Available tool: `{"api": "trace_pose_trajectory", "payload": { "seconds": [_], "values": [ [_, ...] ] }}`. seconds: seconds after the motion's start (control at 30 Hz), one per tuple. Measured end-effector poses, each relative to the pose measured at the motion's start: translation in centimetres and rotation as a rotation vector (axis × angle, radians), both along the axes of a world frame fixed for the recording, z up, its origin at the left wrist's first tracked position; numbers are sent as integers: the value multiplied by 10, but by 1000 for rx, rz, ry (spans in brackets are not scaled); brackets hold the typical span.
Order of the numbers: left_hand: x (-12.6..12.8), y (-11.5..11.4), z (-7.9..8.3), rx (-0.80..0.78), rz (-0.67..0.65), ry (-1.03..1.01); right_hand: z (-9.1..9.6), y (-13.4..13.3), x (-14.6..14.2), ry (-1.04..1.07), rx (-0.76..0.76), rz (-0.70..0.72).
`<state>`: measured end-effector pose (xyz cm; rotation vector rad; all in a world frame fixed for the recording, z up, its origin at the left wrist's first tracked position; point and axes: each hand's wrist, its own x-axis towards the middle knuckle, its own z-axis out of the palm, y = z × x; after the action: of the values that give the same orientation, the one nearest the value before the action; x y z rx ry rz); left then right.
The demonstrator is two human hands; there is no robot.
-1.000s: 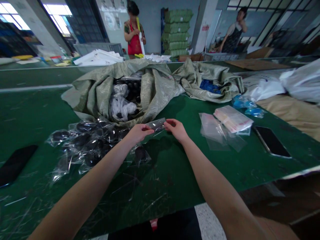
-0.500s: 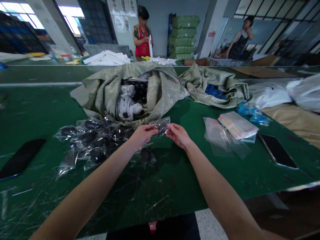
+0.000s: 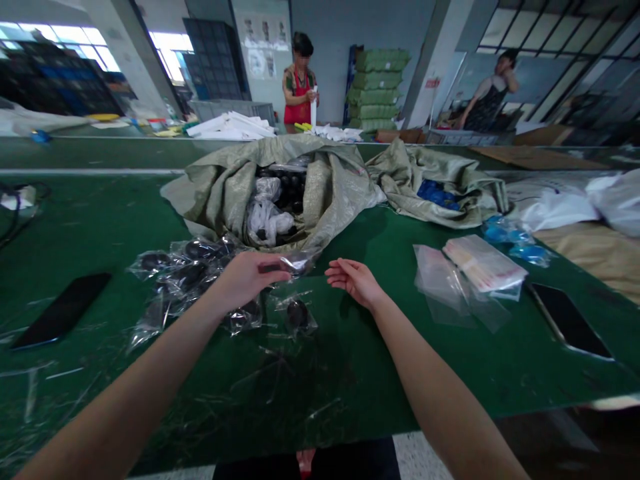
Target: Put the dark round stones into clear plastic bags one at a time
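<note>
One clear packet [image 3: 299, 262] is pinched between the thumb and fingers of the left hand [image 3: 245, 277], just above the green bench [image 3: 363, 380]; its contents are too blurred to tell. The right hand [image 3: 354, 281] lies near it at three o'clock, apart from the packet, its fingers extended loosely side by side toward nine o'clock. At nine o'clock from the left hand, a heap of wrapped black pieces [image 3: 187, 275] lies partly behind that forearm, and farther out on the same bearing rests a dark phone [image 3: 63, 310]. A single wrapped black piece [image 3: 298, 313] sits at six o'clock from the packet. At twelve o'clock a large sack [image 3: 220, 193] gapes around black rounded pieces [image 3: 289, 187] and bunched plastic [image 3: 267, 220]. A smaller sack [image 3: 480, 200], toward one o'clock from the right hand, shows blue pieces [image 3: 437, 193]. At three o'clock lie flat clear bags [image 3: 485, 263], with a second phone [image 3: 570, 321] just beyond. Far off at twelve o'clock, a person in a red apron [image 3: 299, 93] holds a white strip [image 3: 314, 110] upright.
</note>
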<state>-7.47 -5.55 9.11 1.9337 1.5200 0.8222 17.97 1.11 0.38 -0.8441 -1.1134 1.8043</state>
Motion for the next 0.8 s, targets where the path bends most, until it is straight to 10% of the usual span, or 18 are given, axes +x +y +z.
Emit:
{"api": "trace_pose_trajectory", "payload": {
  "seconds": [0.1,0.23,0.5,0.8],
  "values": [
    [-23,-29,9,218,86,437,1,-3,-4,-143,79,-14],
    [-26,-48,-18,111,49,866,-1,-31,-30,-444,318,105],
    [-38,-42,-37,201,172,906,-15,-57,-140,-577,556,-66],
    [-114,-55,-49,196,346,877,-17,-61,-259,-565,521,-80]
  ]
}}
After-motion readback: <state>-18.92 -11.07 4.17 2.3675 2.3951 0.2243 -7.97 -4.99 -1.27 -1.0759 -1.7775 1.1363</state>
